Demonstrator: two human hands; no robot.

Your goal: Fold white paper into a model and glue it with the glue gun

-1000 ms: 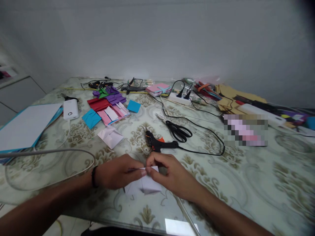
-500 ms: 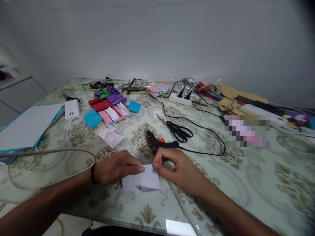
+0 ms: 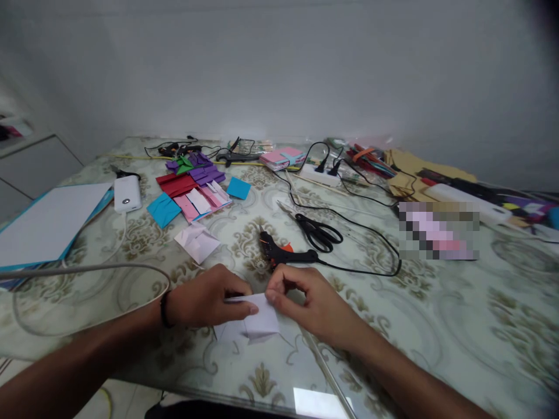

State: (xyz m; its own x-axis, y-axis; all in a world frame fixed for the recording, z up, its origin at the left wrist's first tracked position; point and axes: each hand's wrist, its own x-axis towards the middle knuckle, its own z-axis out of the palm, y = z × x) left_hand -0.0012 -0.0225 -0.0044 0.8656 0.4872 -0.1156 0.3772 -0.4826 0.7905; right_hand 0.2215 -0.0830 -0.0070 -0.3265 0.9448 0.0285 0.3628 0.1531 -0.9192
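Note:
A folded piece of white paper (image 3: 262, 326) is held between both hands just above the near part of the table. My left hand (image 3: 209, 299) grips its left side, thumb lying across the front. At the top right corner my right hand (image 3: 305, 297) pinches the paper between thumb and fingertips. Just beyond my right hand lies a black glue gun (image 3: 283, 253) with an orange trigger. Black-handled scissors (image 3: 317, 230) rest behind it. Another folded white paper piece (image 3: 197, 243) lies beyond my left hand.
Folded papers in blue (image 3: 163, 210), red (image 3: 177, 185) and purple (image 3: 206, 173) lie at centre left. A white power bank (image 3: 127, 195) stands beside white sheets (image 3: 56, 224). Behind are a power strip (image 3: 321, 176) and a pink paper stack (image 3: 282, 158). A clear rod (image 3: 325, 369) lies near the front edge.
My left thumb has slid slightly down and right over the paper. The paper's upper edge now tilts, with a fold showing, and my right fingers have shifted slightly left.

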